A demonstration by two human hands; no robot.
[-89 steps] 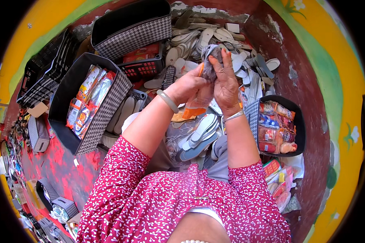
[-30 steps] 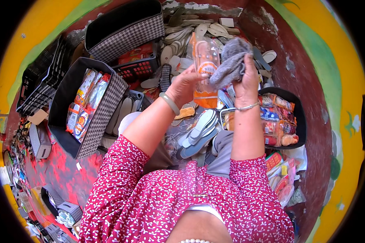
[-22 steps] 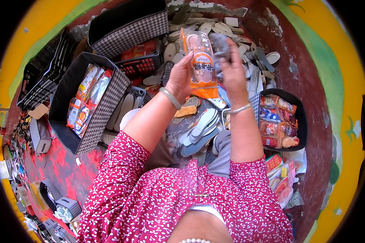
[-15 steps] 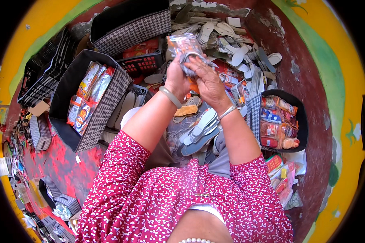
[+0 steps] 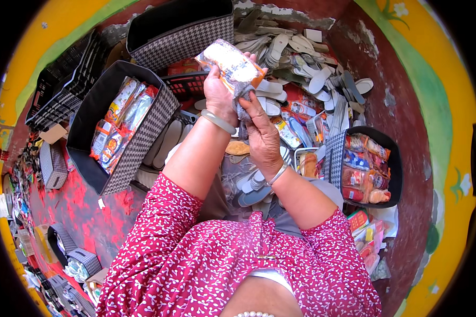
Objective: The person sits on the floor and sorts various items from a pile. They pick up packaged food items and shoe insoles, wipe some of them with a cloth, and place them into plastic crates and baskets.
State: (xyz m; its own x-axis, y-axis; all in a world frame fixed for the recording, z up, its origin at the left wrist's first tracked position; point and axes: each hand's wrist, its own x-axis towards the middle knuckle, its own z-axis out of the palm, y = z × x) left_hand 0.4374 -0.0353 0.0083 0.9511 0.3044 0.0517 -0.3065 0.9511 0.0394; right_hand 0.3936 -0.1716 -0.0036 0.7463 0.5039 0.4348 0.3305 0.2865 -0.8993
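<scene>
My left hand [image 5: 220, 95] is closed under a shiny clear plastic packet [image 5: 228, 59] with orange and white printing, tilted up in front of me. A crumpled grey cloth [image 5: 243, 96] is pinched in my right hand [image 5: 263, 138] and touches the packet's lower end. Glare covers much of the packet, so what it contains cannot be made out. Beneath my hands lie a tan insole-shaped piece [image 5: 237, 148] and a bundle of grey and white insoles [image 5: 255, 186].
At left a black-lined houndstooth bin [image 5: 166, 105] holds packaged insoles; a similar bin [image 5: 185, 45] stands behind it. On the right, a smaller bin [image 5: 333, 158] holds rolled packets. Loose insoles [image 5: 317, 79] are heaped along the far wall. Black crates [image 5: 58, 90] are stacked far left.
The packet has tilted and swung slightly left, showing more of its face. My right hand has drawn lower with the grey cloth, which hangs more loosely at the packet's lower end.
</scene>
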